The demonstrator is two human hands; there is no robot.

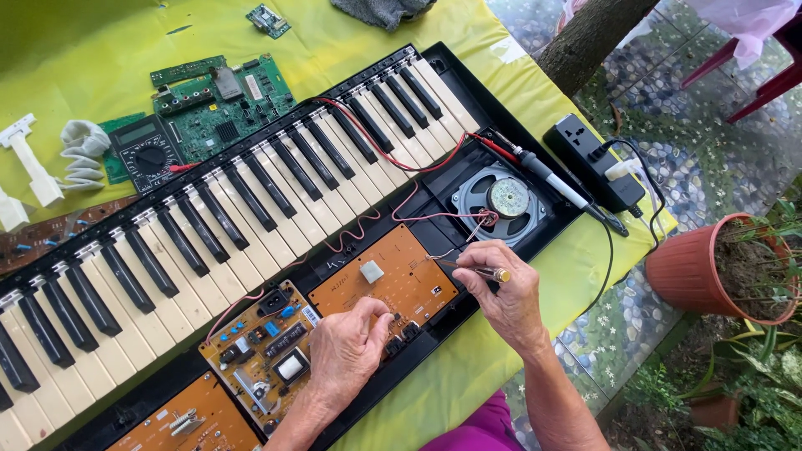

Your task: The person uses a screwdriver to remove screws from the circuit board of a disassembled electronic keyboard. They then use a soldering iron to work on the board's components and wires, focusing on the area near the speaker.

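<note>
An opened electronic keyboard (pixel 251 192) lies diagonally on a yellow-green cloth, its black and white keys and inner boards exposed. My left hand (pixel 347 351) rests with its fingertips pressed on the near edge of an orange circuit board (pixel 384 280). My right hand (pixel 501 288) pinches a thin metal tool with a brass end (pixel 480 270), its tip aimed left at that board's right edge. A round speaker (pixel 505 200) sits just beyond my right hand, with red wires (pixel 393 146) running to it.
A soldering iron (pixel 555 184) and a black power strip (pixel 593 159) lie at the keyboard's right end. A multimeter (pixel 146 150) and green circuit boards (pixel 221 104) sit behind the keys. White plastic parts (pixel 33 171) lie far left. A terracotta pot (pixel 710 267) stands on the ground at right.
</note>
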